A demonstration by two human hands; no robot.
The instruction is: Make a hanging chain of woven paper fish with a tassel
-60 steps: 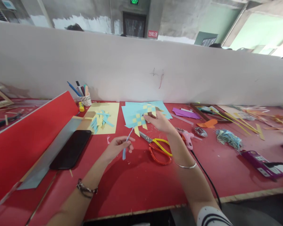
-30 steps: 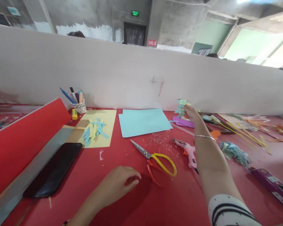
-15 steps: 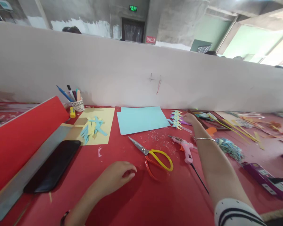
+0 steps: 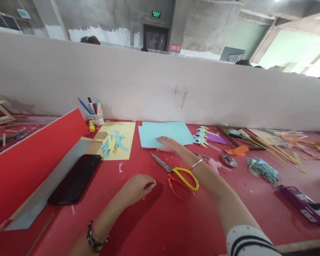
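Note:
My left hand (image 4: 140, 188) rests over the red table near the front, fingers curled in and thumb close to them, with nothing visible in it. My right hand (image 4: 168, 144) reaches across to the front edge of the light blue paper sheets (image 4: 173, 129). Its thumb and fingers are apart and touch the paper. Between the two arms lie scissors (image 4: 170, 170) with one yellow and one red handle, blades pointing away to the left. Partly hidden behind my right forearm is a pink glue gun (image 4: 214, 164).
Blue and yellow paper strips (image 4: 112, 143) lie on a yellow sheet (image 4: 130, 135). A black phone (image 4: 74, 179), red board (image 4: 37, 160) and pen cup (image 4: 98, 118) are left. Folded paper leaves (image 4: 202, 136), purple paper (image 4: 216, 138), a frame (image 4: 229, 140) and a purple power strip (image 4: 304, 202) are right.
My right hand has moved left from the purple paper beside the folded leaves to the blue sheets. The left hand keeps its curled pose. The view has shifted slightly.

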